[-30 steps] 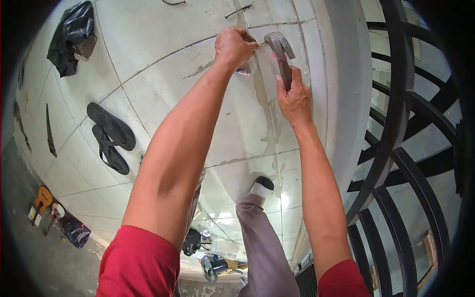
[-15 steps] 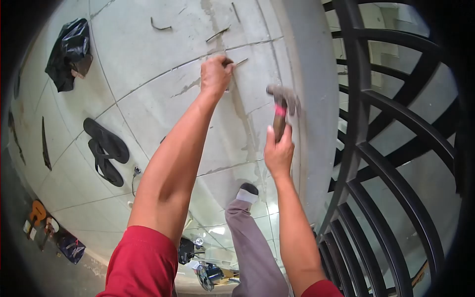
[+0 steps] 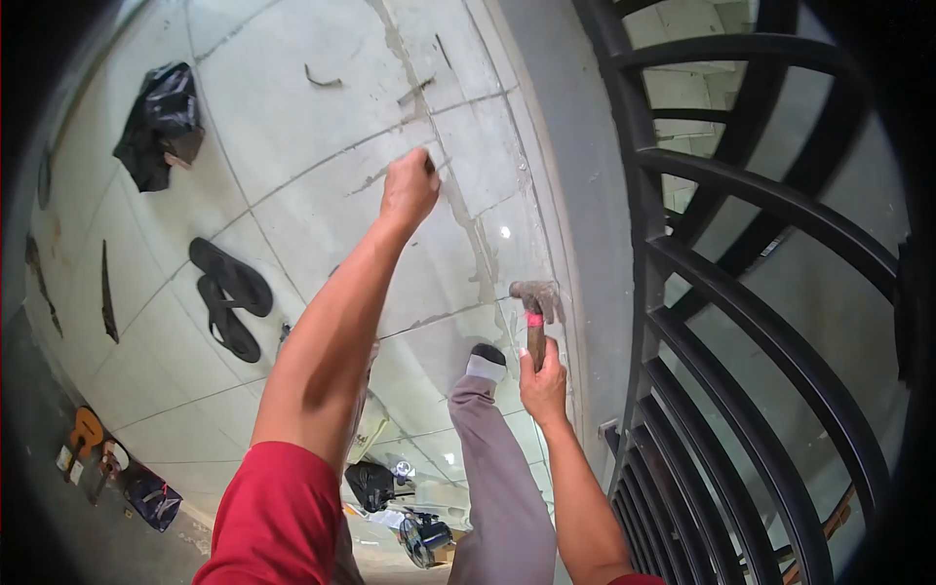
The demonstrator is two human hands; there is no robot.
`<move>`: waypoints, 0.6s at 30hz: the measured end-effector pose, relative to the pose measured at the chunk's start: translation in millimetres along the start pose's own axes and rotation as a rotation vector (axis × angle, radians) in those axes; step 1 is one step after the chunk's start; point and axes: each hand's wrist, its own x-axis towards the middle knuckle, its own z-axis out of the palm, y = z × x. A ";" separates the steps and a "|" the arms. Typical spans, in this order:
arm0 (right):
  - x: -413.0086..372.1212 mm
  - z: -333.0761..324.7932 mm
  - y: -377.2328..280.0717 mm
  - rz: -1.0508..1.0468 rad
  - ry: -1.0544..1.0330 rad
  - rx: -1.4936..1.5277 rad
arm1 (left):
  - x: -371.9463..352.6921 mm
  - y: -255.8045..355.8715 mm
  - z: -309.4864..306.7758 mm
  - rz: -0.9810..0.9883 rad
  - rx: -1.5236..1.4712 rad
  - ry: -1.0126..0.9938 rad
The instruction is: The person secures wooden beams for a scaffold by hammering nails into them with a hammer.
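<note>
While the right hand (image 3: 543, 390) clamps a hammer (image 3: 535, 331) at five o'clock, the left hand (image 3: 409, 191), near twelve, curls closed, hiding whatever its fingers may hold.

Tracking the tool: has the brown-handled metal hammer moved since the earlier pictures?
Yes, the hammer moved toward the black-and-white sock, judged against the pale tiled floor.

The right grip (image 3: 543, 385) holds a metal-headed hammer (image 3: 535, 339) with a pink-banded brown handle. The left grip (image 3: 409, 187) is curled above the pale tiled floor (image 3: 424, 278); black flip-flops (image 3: 242, 285) and a crumpled black plastic bag (image 3: 161, 122) lie to its left.
</note>
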 end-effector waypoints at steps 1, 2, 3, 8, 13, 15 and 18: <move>-13.9 -3.2 -8.3 0.014 -0.010 -0.001 | -16.5 4.2 -24.4 0.047 -0.042 0.016; -29.5 -5.5 -17.2 -0.002 0.001 0.013 | -32.3 12.5 -54.4 -0.034 -0.167 -0.090; -46.2 -8.7 -26.6 0.004 -0.002 0.032 | -50.5 20.9 -86.3 -0.115 -0.292 -0.197; -128.8 -33.4 -83.2 0.032 0.001 0.025 | -124.7 32.1 -216.1 -0.226 -0.427 -0.314; -225.2 -91.5 -149.1 0.051 0.015 0.054 | -176.5 108.6 -350.0 -0.350 -0.627 -0.288; -270.5 -103.0 -153.3 -0.015 0.077 -0.055 | -189.4 126.3 -392.1 -0.307 -0.596 -0.341; -341.0 -131.0 -163.1 0.065 0.102 -0.022 | -192.7 173.9 -431.3 -0.182 -0.808 -0.353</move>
